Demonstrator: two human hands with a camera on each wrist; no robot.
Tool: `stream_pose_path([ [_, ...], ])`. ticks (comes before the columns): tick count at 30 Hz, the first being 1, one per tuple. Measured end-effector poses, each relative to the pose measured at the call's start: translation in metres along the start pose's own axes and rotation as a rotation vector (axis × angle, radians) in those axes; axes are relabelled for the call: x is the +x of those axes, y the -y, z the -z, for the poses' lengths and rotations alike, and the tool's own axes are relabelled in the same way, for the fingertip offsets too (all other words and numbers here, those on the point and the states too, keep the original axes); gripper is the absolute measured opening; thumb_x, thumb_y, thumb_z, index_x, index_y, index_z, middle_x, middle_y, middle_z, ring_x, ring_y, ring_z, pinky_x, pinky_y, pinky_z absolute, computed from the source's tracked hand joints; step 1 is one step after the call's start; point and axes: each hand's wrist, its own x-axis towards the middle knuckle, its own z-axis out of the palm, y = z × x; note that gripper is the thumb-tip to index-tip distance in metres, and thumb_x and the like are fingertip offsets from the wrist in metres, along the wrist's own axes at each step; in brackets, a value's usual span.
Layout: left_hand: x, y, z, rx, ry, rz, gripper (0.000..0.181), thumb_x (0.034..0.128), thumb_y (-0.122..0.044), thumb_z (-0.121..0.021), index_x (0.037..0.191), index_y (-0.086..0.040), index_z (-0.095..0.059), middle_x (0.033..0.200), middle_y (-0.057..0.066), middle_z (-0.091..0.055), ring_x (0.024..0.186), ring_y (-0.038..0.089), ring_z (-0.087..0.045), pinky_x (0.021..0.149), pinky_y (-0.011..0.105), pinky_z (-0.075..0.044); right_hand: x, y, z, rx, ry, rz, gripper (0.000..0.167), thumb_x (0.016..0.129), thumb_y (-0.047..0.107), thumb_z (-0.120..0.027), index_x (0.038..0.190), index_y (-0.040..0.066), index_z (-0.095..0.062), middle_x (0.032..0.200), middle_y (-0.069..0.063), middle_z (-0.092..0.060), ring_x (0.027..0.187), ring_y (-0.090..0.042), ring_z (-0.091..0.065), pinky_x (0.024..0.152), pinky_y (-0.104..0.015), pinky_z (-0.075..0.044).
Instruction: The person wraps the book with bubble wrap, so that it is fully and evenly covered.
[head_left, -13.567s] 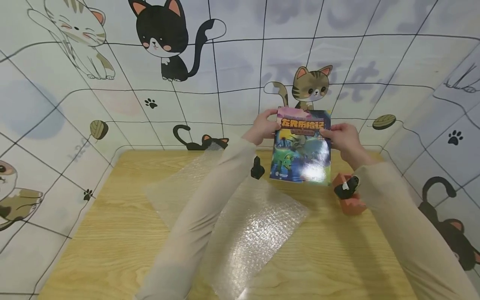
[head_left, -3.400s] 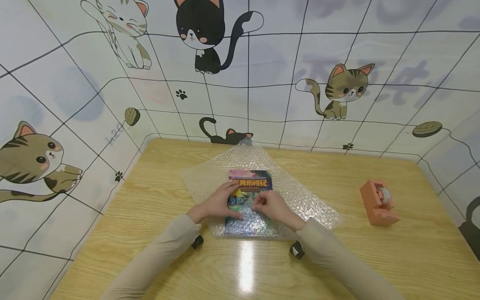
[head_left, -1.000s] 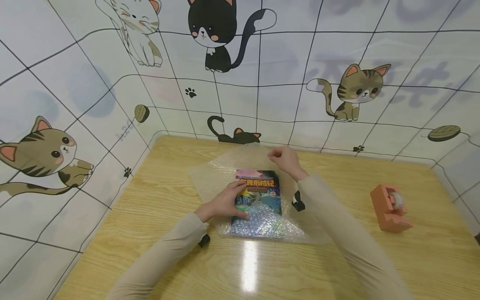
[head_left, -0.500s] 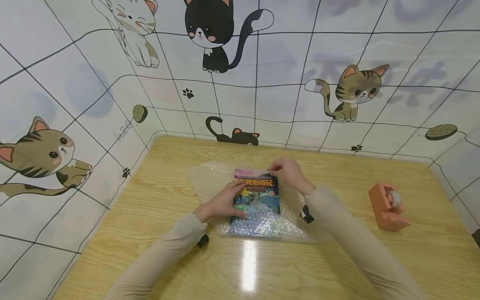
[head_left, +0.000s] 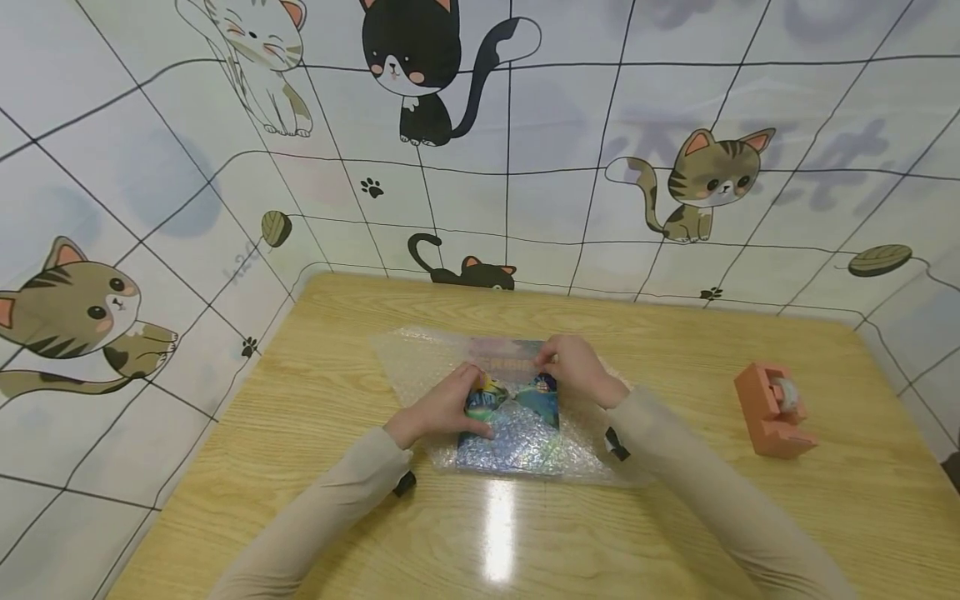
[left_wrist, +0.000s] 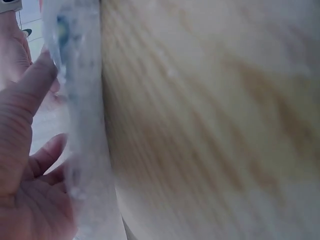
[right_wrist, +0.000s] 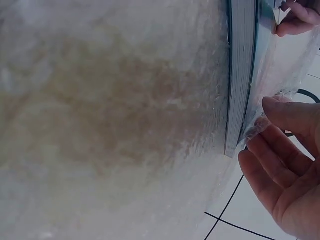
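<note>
A book (head_left: pixel 537 398) with a colourful cover lies on a sheet of bubble wrap (head_left: pixel 416 354). One flap of the wrap covers its lower part, and another lies over its top and title. My left hand (head_left: pixel 438 407) rests on the book's left side, thumb and fingers spread. At the top right corner my right hand (head_left: pixel 579 371) pinches the edge of the upper flap. In the right wrist view the book's page edges (right_wrist: pixel 241 75) show beside the right hand (right_wrist: pixel 287 170) and the gathered wrap. The left wrist view shows the left hand (left_wrist: pixel 25 145) against the wrap.
An orange tape dispenser (head_left: pixel 776 412) with a clear roll stands on the right of the wooden table (head_left: pixel 675 517). Behind and beside the table hangs a cat-patterned backdrop (head_left: pixel 555 117). A black wrist camera (head_left: pixel 617 444) sits by the right sleeve.
Earlier the book was held in both hands, then laid on the wrap with its lower flap folded up. In the last second my right hand has drawn the far flap toward me over the title.
</note>
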Motion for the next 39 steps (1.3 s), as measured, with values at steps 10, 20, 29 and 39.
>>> stream_pose_path([
  [10, -0.009, -0.013, 0.001, 0.335, -0.133, 0.019, 0.067, 0.0614, -0.056, -0.080, 0.097, -0.009, -0.048, 0.092, 0.000, -0.041, 0.083, 0.017, -0.036, 0.068, 0.027, -0.034, -0.002, 0.004, -0.001, -0.017, 0.030, 0.016, 0.009, 0.081, -0.004, -0.067, 0.080, 0.003, -0.073, 0.082, -0.007, -0.061, 0.070, -0.022, -0.059, 0.059, -0.032, -0.048],
  [20, -0.008, -0.008, 0.003, 0.360, -0.116, -0.039, 0.108, 0.0612, -0.062, -0.075, 0.141, -0.003, -0.034, 0.142, 0.019, -0.032, 0.131, 0.034, -0.028, 0.109, 0.048, -0.026, -0.004, 0.004, -0.004, -0.025, 0.018, 0.061, 0.011, 0.081, -0.004, -0.066, 0.080, 0.004, -0.074, 0.083, -0.008, -0.063, 0.076, -0.025, -0.060, 0.062, -0.034, -0.051],
  [29, -0.005, -0.001, 0.008, 0.254, 0.016, -0.077, 0.102, 0.0677, -0.056, -0.076, 0.139, 0.006, -0.037, 0.145, 0.021, -0.032, 0.136, 0.034, -0.027, 0.111, 0.043, -0.024, -0.008, 0.006, -0.005, -0.044, 0.018, 0.078, 0.008, 0.081, -0.002, -0.068, 0.079, 0.004, -0.073, 0.084, -0.008, -0.061, 0.071, -0.023, -0.058, 0.058, -0.032, -0.047],
  [39, -0.003, 0.000, 0.007, 0.228, 0.069, -0.036, 0.094, 0.0694, -0.052, -0.077, 0.137, 0.004, -0.042, 0.147, 0.021, -0.031, 0.136, 0.034, -0.026, 0.111, 0.043, -0.026, -0.017, 0.005, 0.001, 0.105, 0.091, 0.038, 0.009, 0.084, 0.004, -0.068, 0.093, 0.002, -0.069, 0.095, -0.012, -0.061, 0.083, -0.026, -0.058, 0.071, -0.039, -0.050],
])
